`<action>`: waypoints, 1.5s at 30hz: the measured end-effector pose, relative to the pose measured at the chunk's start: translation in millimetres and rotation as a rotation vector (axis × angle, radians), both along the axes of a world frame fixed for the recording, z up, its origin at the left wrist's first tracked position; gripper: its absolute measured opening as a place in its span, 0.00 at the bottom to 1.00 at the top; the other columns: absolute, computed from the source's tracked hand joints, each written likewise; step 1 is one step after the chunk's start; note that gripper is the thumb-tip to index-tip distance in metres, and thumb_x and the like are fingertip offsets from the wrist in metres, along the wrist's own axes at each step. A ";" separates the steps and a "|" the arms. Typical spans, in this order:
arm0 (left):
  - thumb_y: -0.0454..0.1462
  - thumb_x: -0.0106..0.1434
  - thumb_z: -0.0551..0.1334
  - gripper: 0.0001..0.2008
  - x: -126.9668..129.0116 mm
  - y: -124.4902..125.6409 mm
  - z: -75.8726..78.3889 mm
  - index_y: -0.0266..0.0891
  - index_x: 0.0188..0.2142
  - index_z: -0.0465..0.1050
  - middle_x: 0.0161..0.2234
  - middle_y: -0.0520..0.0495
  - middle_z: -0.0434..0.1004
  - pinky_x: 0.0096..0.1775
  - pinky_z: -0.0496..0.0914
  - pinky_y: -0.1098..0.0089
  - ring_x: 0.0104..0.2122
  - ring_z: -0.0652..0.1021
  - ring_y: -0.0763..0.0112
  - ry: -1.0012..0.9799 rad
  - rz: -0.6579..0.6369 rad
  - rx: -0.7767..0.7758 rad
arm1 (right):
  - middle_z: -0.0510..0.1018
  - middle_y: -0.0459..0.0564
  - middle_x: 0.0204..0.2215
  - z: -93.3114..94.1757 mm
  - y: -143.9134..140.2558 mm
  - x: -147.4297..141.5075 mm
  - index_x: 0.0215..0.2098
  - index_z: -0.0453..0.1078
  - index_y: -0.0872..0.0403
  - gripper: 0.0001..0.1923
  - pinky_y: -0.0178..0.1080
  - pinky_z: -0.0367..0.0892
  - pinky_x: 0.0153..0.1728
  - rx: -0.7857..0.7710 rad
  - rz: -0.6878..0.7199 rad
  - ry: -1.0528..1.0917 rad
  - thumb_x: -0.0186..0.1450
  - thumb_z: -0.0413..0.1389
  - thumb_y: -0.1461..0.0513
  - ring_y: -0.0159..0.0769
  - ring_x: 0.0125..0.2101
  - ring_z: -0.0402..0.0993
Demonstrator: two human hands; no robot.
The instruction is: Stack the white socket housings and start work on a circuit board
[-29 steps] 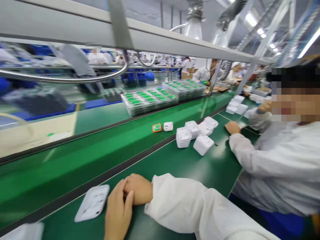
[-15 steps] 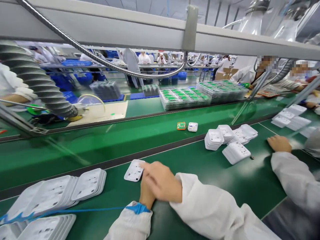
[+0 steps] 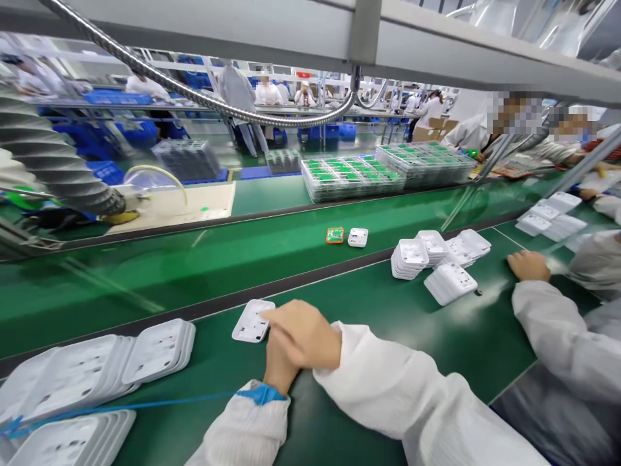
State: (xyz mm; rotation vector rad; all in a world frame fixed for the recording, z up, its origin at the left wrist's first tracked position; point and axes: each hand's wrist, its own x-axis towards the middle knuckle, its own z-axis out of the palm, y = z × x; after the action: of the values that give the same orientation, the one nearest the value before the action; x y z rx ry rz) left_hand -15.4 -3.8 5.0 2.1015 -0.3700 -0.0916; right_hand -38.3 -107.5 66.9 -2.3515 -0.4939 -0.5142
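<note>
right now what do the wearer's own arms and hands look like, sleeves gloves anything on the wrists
Both hands are bare, no gloves. The right hand comes out of a loose, wrinkled white coat sleeve. The left hand, mostly covered by the right, has a matching white sleeve with a blue band at the cuff; a thin blue cord runs off from it to the left.

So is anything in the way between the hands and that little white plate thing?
No. The right hand lies over the left hand, and its fingertips already touch the white cover on the green table.
</note>
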 end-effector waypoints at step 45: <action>0.33 0.63 0.51 0.11 5.4 3.9 -0.3 0.40 0.41 0.69 0.47 0.41 0.70 0.48 0.65 0.55 0.50 0.68 0.59 -0.433 -0.188 0.280 | 0.70 0.56 0.51 -64.2 -85.7 106.0 0.54 0.62 0.55 0.18 0.44 0.54 0.50 -0.254 -0.535 0.232 0.67 0.46 0.59 0.41 0.51 0.61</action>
State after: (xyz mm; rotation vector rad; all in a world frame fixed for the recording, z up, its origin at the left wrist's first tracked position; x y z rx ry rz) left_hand -10.0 0.2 4.7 2.3534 -0.8563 0.2181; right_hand 67.6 -193.3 2.7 -2.7480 0.2003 -0.4227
